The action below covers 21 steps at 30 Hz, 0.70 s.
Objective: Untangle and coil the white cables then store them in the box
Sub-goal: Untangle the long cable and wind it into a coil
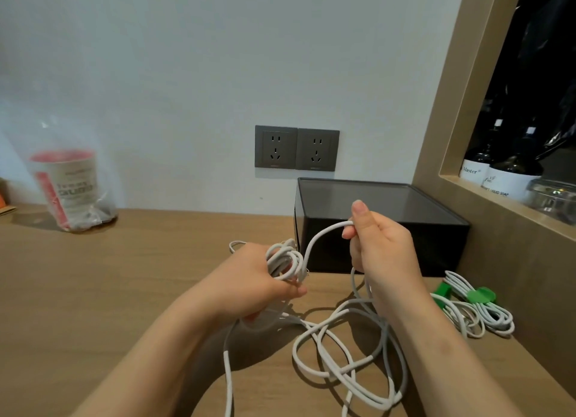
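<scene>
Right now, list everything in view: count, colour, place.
cable coil: one, white, wound in the left hand
cable strand: one, white, from coil to right hand
loose cables: count unclear, white, tangled at table front
tied cables: one bundle, white, green ties, table right
box: one, black, against wall
sockets: two, dark grey, wall
cup: one, white and red, in clear bag, table left
bottles: at least two, dark, right shelf
table: one, wood
left hand: grips cable coil
right hand: pinches cable strand
</scene>
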Motion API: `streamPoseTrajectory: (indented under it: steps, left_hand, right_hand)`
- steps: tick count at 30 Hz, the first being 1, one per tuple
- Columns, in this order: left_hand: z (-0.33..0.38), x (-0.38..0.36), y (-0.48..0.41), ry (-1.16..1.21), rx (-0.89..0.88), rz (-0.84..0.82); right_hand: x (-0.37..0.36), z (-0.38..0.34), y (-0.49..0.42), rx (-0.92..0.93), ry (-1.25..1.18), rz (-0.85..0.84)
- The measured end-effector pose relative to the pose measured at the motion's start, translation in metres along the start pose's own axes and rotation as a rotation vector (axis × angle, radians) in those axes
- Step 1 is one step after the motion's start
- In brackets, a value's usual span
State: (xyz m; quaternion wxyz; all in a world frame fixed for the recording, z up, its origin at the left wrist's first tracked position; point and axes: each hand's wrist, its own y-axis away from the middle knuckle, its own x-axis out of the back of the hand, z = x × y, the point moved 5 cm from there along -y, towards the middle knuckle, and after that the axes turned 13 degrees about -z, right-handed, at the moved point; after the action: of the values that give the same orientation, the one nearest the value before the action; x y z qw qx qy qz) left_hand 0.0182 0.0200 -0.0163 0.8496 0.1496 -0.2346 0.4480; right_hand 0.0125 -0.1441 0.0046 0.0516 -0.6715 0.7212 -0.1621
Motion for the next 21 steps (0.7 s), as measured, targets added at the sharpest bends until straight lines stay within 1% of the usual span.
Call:
streamPoseTrajectory:
  steps: [3, 7, 9, 15, 19, 21]
  left_hand:
    - [-0.001, 0.002, 0.001, 0.136, -0.012, 0.049]
    - [-0.005, 0.009, 0.001, 0.362, -0.027, 0.171]
    - [-0.006, 0.013, 0.002, 0.357, -0.034, 0.232]
    - [-0.005, 0.023, 0.004, 0.173, -0.072, 0.433]
    - [-0.012, 0.032, 0.004, 0.22, -0.073, 0.555]
    - [-0.014, 0.034, 0.004, 0.245, -0.069, 0.567]
  right_hand:
    - [-0.001, -0.003, 0.0, 0.014, -0.02, -0.045]
    - [-0.007, -0.007, 0.002, 0.076, 0.124, -0.145]
    - [-0.012, -0.007, 0.002, 0.109, 0.163, -0.186]
    - [-0.01, -0.004, 0.0, 0.132, 0.182, -0.196]
    - [-0.013, -0.004, 0.0, 0.161, 0.136, -0.215]
    - [-0.014, -0.003, 0.0, 0.17, 0.138, -0.23]
